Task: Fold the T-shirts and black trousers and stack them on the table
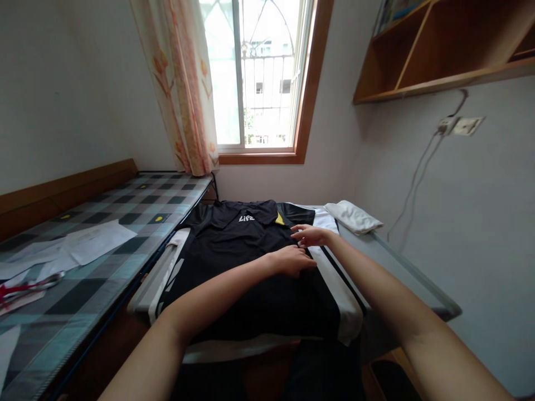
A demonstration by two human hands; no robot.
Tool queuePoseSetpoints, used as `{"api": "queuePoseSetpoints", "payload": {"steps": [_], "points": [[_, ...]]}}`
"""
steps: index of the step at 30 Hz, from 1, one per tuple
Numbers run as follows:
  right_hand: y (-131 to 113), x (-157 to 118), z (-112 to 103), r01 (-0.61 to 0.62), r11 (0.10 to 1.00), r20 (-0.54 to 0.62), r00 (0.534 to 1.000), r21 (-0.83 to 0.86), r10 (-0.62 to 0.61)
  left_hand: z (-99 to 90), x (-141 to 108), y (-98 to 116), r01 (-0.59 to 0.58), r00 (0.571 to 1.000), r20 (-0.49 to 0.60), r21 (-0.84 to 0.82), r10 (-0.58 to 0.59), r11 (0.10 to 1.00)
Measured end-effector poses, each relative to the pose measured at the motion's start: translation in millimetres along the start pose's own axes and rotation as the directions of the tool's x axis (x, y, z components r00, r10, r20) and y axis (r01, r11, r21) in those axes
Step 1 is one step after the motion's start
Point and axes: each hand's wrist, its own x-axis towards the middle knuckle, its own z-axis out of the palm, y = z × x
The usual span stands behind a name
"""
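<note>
2 bare arms, uncovered from the fingertips past the elbows.
The left forearm (225,287), its upper end toward 7 o'clock, is slim and smooth, narrowing to a slender wrist and a small left hand (291,260) with thin fingers. The right forearm (371,284), its upper end toward 4 o'clock, has the same tapering shape, a faint crease at the elbow, and a slim-fingered right hand (312,235). Dark patches (326,370) near 6 o'clock are too shadowed to identify as clothing.
</note>
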Motion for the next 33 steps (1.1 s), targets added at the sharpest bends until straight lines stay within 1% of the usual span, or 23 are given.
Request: {"api": "queuePoseSetpoints", "payload": {"steps": [2,5,7,9,12,16,20,22,23,25,26,28,29,31,33], "points": [[-2.4,3.6,3.5,0.018,1.000,-0.013,1.000,-0.007,-0.018,-6.5,-6.9,-2.4,0.006,1.000,0.003,-0.053,-0.006,0.999],[-9.2,13.0,10.1,0.018,0.998,-0.076,0.997,-0.056,-0.022,-18.7,-23.1,-2.6,0.045,0.999,0.015,-0.090,-0.044,0.995],[-15.8,22.0,14.2,0.013,0.993,-0.157,0.987,-0.119,-0.031,-26.5,-35.3,0.1,0.088,0.996,0.009,-0.105,-0.087,0.991],[-23.6,32.3,18.2,0.016,0.985,-0.253,0.966,-0.170,-0.060,-33.0,-47.3,4.3,0.116,0.993,-0.010,-0.126,-0.118,0.985],[-35.8,47.9,24.0,0.033,0.982,-0.346,0.933,-0.187,-0.097,-39.4,-63.8,10.6,0.134,0.989,-0.045,-0.130,-0.141,0.982],[-49.7,65.7,32.2,0.013,0.982,-0.432,0.897,-0.187,-0.094,-42.3,-84.4,17.1,0.156,0.985,-0.064,-0.067,-0.160,0.985],[-59.1,80.6,39.5,-0.029,0.976,-0.489,0.868,-0.216,-0.082,-38.0,-103.7,23.0,0.181,0.979,-0.090,-0.025,-0.183,0.983],[-62.1,87.7,41.8,-0.047,0.970,-0.514,0.854,-0.237,-0.084,-34.4,-111.6,26.0,0.205,0.970,-0.118,-0.072,-0.213,0.976],[-63.2,91.2,42.4,-0.056,0.968,-0.526,0.846,-0.246,-0.085,-32.6,-114.6,27.3,0.214,0.964,-0.132,-0.135,-0.232,0.967],[-64.5,98.1,42.2,-0.072,0.962,-0.548,0.832,-0.265,-0.089,-28.7,-117.9,29.2,0.211,0.948,-0.158,-0.337,-0.276,0.917],[-64.9,101.5,41.4,-0.080,0.959,-0.558,0.825,-0.273,-0.090,-26.5,-117.8,29.8,0.194,0.939,-0.169,-0.458,-0.299,0.868],[-65.0,107.6,38.2,-0.091,0.953,-0.577,0.811,-0.289,-0.097,-21.7,-113.9,30.5,0.127,0.923,-0.189,-0.672,-0.334,0.730],[-64.8,110.3,36.0,-0.095,0.951,-0.586,0.804,-0.296,-0.102,-19.3,-110.3,30.8,0.082,0.915,-0.205,-0.748,-0.346,0.659],[-63.8,114.3,30.8,-0.094,0.947,-0.596,0.795,-0.308,-0.114,-15.3,-101.7,31.7,-0.012,0.900,-0.248,-0.836,-0.358,0.548],[-62.1,116.2,25.7,-0.087,0.945,-0.590,0.798,-0.317,-0.125,-13.5,-94.4,32.9,-0.063,0.886,-0.272,-0.872,-0.375,0.485]]}}
